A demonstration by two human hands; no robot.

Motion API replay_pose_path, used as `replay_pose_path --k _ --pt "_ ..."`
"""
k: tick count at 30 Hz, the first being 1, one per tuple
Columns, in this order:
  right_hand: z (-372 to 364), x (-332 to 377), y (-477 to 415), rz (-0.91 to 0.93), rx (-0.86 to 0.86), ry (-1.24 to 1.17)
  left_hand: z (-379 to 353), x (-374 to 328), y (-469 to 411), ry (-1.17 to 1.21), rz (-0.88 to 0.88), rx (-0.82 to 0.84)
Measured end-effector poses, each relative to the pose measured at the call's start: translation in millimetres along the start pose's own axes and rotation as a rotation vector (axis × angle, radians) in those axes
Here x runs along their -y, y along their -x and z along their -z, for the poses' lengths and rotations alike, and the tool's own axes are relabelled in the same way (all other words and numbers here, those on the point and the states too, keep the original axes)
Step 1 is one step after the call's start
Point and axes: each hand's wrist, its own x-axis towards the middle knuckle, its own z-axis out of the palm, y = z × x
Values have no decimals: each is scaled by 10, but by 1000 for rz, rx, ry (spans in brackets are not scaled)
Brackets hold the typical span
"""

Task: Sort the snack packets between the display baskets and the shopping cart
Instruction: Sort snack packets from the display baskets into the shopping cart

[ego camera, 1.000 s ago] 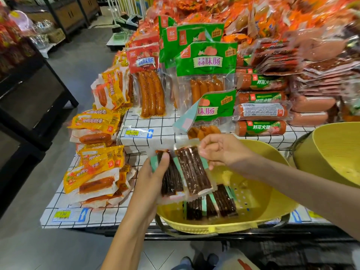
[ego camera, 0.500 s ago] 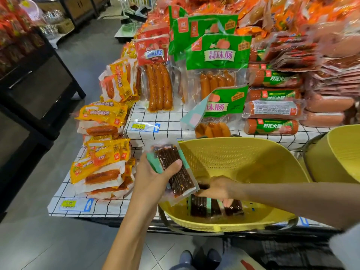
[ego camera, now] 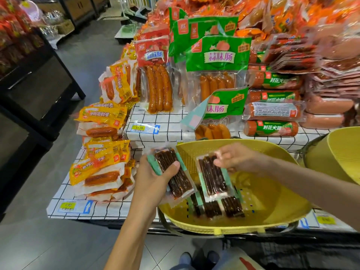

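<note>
My left hand [ego camera: 153, 180] grips a clear packet of dark meat sticks with a teal strip [ego camera: 176, 175] at the left rim of a yellow perforated basket [ego camera: 272, 207]. Over the basket, my right hand [ego camera: 237, 158] pinches the top edge of a second dark packet [ego camera: 212, 176], which hangs above the basket floor. Several more dark packets [ego camera: 218, 207] lie flat on the bottom of the basket.
A checked display table [ego camera: 161, 123] carries yellow sausage packs [ego camera: 101, 152], red and green sausage bags [ego camera: 218, 75] and stacked ham rolls [ego camera: 272, 112]. A second yellow basket [ego camera: 339, 152] stands at the right. Dark shelving [ego camera: 29, 94] flanks the grey floor aisle on the left.
My right hand dropped into the basket, took hold of a dark packet and has lifted it above the basket floor. My left hand keeps its packets and has shifted slightly left.
</note>
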Motion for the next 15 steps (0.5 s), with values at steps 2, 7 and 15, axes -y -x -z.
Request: replay_pose_path --k 2,7,15 --pt "65 145 127 67 93 -224 -25 -1 -2 -2 5 56" --pt "-347 272 43 185 -21 -294 -145 -16 4 -4 45 249" --pt "-456 -432 -211 -334 118 639 -32 22 -11 -14 -61 35"
